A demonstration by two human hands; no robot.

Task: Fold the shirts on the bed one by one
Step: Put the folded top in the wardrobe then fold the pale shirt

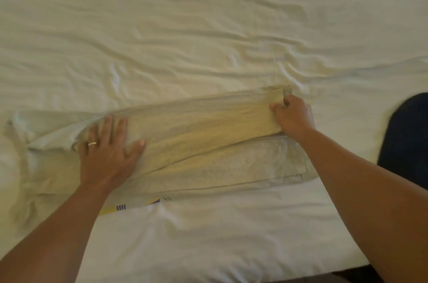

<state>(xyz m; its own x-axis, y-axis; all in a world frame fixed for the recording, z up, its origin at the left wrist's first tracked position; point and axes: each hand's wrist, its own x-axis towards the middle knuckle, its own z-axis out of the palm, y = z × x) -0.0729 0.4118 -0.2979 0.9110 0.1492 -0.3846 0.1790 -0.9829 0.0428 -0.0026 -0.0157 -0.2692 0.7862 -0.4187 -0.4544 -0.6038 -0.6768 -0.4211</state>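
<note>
A wrinkled white sheet (208,16) covers the bed, its creases running mostly crosswise. At the right edge a dark blue shape (407,139) rests on the sheet, well apart from the folding; I cannot tell what it is. Just under the near edge of the garment a strip of yellow and purple print (129,205) peeks out.

The pale shirt (196,134) lies across the middle of the bed, folded lengthwise into a long band, its crumpled end bunched out to the left. The left hand (108,153), a ring on one finger, presses flat on the left part of the band with fingers straight and spread. The right hand (293,116) sits at the band's far right end, fingers curled, pinching the upper folded layer at its corner. A lower layer of the shirt shows beneath that forearm.
</note>
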